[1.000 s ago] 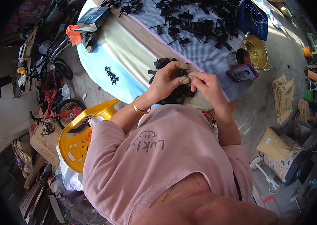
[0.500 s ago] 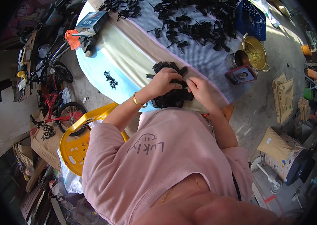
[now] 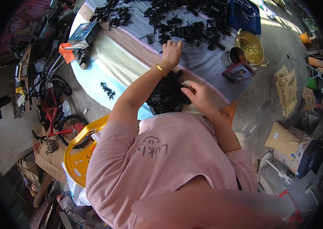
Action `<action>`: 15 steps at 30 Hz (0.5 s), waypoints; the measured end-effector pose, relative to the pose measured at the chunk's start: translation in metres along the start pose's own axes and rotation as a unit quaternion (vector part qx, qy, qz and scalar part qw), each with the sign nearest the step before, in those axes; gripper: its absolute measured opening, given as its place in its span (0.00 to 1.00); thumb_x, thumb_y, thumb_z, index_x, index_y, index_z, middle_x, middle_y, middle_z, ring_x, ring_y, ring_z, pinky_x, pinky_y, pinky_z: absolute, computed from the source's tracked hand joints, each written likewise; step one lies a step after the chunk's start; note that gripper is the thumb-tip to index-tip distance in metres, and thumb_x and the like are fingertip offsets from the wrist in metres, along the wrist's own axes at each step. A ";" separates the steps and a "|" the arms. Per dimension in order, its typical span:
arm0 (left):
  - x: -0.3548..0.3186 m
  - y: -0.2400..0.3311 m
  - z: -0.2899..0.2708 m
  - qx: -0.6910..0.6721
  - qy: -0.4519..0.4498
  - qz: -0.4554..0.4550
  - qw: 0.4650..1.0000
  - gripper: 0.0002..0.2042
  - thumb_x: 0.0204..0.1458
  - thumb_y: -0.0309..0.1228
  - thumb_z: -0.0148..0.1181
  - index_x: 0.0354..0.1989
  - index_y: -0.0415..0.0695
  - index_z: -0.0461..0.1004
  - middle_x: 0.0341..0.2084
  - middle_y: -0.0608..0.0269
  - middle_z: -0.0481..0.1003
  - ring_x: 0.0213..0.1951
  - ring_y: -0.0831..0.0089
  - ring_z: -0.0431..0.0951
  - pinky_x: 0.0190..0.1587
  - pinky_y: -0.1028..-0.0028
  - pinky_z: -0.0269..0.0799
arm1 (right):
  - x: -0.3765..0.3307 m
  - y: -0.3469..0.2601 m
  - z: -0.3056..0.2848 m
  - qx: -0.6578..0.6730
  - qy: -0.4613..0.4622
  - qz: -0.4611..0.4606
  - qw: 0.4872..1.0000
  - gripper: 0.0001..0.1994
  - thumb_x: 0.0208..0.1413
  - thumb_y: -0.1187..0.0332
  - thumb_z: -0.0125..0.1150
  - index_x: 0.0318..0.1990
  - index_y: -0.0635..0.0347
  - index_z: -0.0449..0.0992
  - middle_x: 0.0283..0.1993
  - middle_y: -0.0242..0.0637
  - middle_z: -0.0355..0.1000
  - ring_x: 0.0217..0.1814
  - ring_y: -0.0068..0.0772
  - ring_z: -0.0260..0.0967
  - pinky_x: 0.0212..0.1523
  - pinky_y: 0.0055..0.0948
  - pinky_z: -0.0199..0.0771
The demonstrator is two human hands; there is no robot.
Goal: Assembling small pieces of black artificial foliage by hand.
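Note:
My left hand, with a gold bangle at its wrist, reaches out to the near edge of the far pile of black plastic parts. Its fingers bend down together among the parts, and their tips are hidden. My right hand stays close to my body beside a dense heap of black plastic parts. Thumb and forefinger pinch together there at the heap's right side; anything between them is too small to make out. A small cluster of black parts lies apart on the pale blue cloth.
On the striped tablecloth stand a blue box and, at the far right, a blue basket. Near that basket are a gold pot, a metal cup and a phone. A yellow chair is at my left.
My left hand has left the near heap and moved forward to the far pile. My right hand remains by the heap, its thumb and forefinger still together. The whole view has shifted slightly.

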State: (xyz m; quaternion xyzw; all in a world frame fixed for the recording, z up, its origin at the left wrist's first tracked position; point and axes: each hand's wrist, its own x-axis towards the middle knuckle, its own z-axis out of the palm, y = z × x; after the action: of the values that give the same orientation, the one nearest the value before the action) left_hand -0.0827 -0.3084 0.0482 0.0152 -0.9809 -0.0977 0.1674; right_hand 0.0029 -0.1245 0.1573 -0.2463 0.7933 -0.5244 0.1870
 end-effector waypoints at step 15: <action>-0.071 0.047 -0.147 -0.738 -0.176 -0.177 0.626 0.19 0.55 0.31 0.49 0.53 0.34 0.59 0.39 0.61 0.70 0.37 0.77 0.71 0.43 0.77 0.68 | 0.030 -0.024 -0.014 0.174 0.087 -0.035 0.980 0.11 0.45 0.71 0.65 0.33 0.67 0.70 0.27 0.31 0.71 0.23 0.16 0.66 0.22 0.16 0.68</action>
State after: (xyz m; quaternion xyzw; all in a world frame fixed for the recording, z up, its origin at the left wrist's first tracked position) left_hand 0.0326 -0.2849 0.1701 0.0428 -0.5689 -0.8179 -0.0739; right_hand -0.0243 -0.1393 0.1835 -0.1908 0.6944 -0.6799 0.1385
